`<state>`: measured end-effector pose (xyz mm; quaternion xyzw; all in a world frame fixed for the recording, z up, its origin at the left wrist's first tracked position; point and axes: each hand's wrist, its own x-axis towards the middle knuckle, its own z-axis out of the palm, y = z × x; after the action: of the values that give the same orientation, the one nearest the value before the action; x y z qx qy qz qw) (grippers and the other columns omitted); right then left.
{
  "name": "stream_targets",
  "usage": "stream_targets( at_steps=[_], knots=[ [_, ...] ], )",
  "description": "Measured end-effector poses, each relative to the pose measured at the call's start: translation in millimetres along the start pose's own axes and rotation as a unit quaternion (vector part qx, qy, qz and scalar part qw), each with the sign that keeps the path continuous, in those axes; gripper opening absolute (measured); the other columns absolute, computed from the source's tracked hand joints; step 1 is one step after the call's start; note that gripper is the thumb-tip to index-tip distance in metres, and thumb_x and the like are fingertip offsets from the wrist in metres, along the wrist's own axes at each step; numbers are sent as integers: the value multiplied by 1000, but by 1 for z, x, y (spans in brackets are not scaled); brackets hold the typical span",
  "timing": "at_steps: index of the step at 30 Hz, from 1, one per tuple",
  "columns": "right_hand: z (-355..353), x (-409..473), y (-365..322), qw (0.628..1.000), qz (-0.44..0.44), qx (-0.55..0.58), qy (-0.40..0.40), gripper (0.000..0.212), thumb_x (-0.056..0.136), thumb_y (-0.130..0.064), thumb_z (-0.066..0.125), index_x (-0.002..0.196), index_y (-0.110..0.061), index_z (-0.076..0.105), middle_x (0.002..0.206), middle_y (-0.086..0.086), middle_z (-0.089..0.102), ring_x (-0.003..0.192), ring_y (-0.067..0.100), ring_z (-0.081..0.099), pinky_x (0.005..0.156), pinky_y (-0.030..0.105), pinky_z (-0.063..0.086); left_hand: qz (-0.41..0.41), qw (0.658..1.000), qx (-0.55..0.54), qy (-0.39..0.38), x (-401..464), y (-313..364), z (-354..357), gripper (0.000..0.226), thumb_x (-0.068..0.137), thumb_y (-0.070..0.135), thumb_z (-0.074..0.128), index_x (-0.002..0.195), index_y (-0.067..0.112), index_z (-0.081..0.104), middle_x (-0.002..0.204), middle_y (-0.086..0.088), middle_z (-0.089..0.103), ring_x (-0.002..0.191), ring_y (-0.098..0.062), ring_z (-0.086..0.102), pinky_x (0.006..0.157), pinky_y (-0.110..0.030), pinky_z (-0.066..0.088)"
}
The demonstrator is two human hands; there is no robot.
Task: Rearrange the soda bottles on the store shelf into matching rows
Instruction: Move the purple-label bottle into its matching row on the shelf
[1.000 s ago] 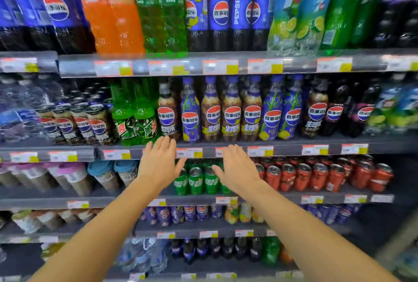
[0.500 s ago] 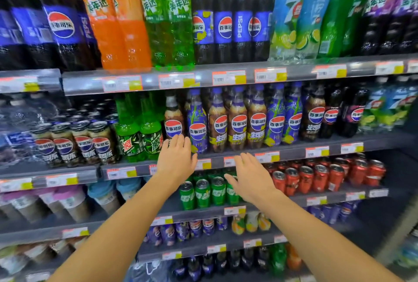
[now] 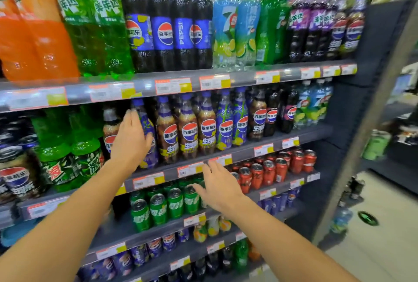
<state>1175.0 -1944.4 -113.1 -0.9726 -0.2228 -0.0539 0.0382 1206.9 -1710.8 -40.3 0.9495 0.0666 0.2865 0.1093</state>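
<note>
A row of small Pepsi bottles stands on the second shelf [image 3: 248,154]. A purple bamboo-label bottle [image 3: 147,123] stands between a dark cola bottle [image 3: 109,127] and three brown bottles [image 3: 188,130]. Two more purple bamboo-label bottles [image 3: 233,118] stand right of those. My left hand [image 3: 130,139] reaches up in front of the lone purple bottle with fingers straight, at or just before its label. My right hand [image 3: 218,185] hovers lower, fingers spread, in front of the shelf edge and the green cans [image 3: 158,207].
Large bottles fill the top shelf [image 3: 244,78]: orange, green, Pepsi [image 3: 162,23], 7-Up. Green Mountain Dew bottles [image 3: 67,152] stand left of my left hand. Red cans [image 3: 271,170] sit right of the green cans. The shelf unit ends at the right, with floor [image 3: 373,247] beyond.
My left hand rose from the shelf edge to the lone purple bottle. My right hand stayed low by the cans. The camera swung left and closer to the shelf.
</note>
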Motion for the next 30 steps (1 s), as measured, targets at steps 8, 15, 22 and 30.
stream_targets(
  at_steps=[8,15,22,30],
  knots=[
    [-1,12,8,1000,11,6,22,64,101,-48,37,145,-2,32,144,16,41,137,32,32,116,39,24,-68,995,-66,-15,12,10,17,78,90,16,64,146,-10,16,146,-32,32,131,-45,38,108,-48,37],
    [2,19,3,1000,-3,2,14,68,102,-49,35,150,-2,26,152,15,35,144,31,26,119,39,21,-85,996,-2,6,19,13,24,86,88,20,67,146,-11,12,140,-30,38,127,-42,40,101,-45,41],
    [16,18,1,999,-20,-25,6,65,102,-49,35,145,-1,32,147,17,40,140,32,31,118,40,23,-135,991,-11,9,18,23,22,98,81,19,75,148,-8,9,144,-27,31,131,-41,34,100,-47,41],
    [22,12,-5,1000,-22,-15,-6,59,102,-46,38,141,-2,36,144,17,42,137,33,32,114,40,27,-127,986,-91,65,-3,27,27,74,71,23,81,129,1,40,127,-20,41,115,-38,41,86,-46,43]
  ],
)
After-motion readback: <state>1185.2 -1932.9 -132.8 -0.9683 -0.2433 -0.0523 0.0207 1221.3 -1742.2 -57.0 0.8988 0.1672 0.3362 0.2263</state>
